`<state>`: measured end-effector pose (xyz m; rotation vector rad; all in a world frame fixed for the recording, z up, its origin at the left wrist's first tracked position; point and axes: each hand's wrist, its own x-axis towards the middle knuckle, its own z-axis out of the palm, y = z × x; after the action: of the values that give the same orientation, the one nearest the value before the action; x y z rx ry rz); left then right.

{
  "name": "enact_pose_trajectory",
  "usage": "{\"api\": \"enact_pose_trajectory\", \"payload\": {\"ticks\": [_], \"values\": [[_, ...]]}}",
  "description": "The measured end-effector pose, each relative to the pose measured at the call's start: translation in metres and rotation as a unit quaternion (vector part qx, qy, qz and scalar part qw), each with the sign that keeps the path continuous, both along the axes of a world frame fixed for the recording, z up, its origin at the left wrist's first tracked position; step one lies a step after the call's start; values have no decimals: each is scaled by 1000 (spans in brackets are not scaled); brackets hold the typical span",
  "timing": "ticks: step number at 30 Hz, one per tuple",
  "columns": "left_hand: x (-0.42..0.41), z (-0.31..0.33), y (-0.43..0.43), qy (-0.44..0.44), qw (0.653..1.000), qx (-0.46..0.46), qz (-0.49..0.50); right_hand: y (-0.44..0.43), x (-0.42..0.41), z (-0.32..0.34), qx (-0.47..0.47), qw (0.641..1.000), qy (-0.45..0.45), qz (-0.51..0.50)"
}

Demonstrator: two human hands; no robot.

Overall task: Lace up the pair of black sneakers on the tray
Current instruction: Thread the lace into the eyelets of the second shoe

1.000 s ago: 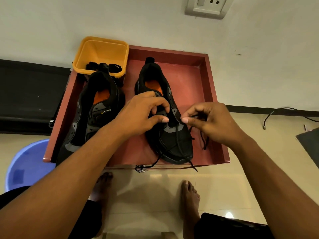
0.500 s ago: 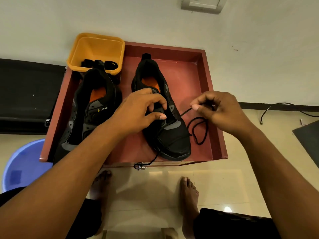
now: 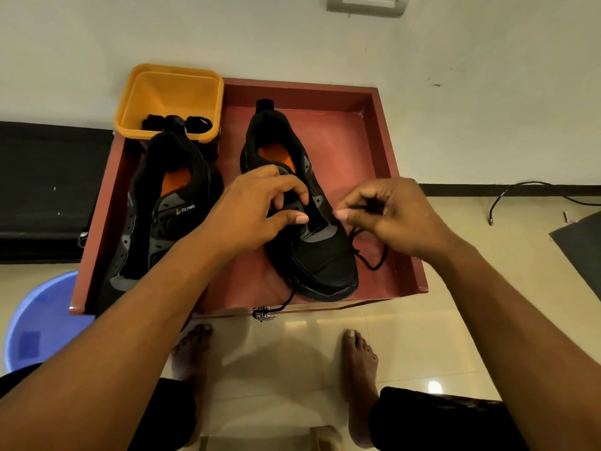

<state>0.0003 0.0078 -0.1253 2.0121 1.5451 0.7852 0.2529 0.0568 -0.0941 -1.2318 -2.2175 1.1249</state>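
One tail of the black lace (image 3: 283, 305) droops over the near rim of the red tray (image 3: 374, 301). Behind it stands the right-hand sneaker (image 3: 325, 265), toe nearest. The left hand (image 3: 257, 216) has its grip curled on the tongue, and the right hand (image 3: 393, 219) pinches the lace's other end. The cord looks limp and light, so it is best held close to its tip. The left-hand sneaker (image 3: 153, 229) shows no lace.

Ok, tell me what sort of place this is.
Probably a room in a home, though that is a guess. A glossy tiled floor meets a plain painted wall with a socket plate. A blue plastic tub stands on the floor, and the person's bare feet show.
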Motion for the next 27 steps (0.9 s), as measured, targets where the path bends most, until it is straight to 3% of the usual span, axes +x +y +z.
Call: {"api": "enact_pose_trajectory", "payload": {"ticks": [3,8,12,14,21,27], "values": [[0,-1,-1,0,1000,3,1,14,15,3,16,998,4,-60],[0,-2,0,0,1000,3,0,3,3,0,-12,1000,-8,-15],[0,-1,0,0,1000,0,4,20,23,15,96,982,-79,-140],[0,0,-1,-1,1000,-6,6,21,32,23,90,978,-102,-157],[-2,5,-7,12,1000,-22,6,-11,15,12,-7,989,-138,-56],[-6,11,-16,27,999,-38,-6,-25,4,7,-6,957,-287,45]]}}
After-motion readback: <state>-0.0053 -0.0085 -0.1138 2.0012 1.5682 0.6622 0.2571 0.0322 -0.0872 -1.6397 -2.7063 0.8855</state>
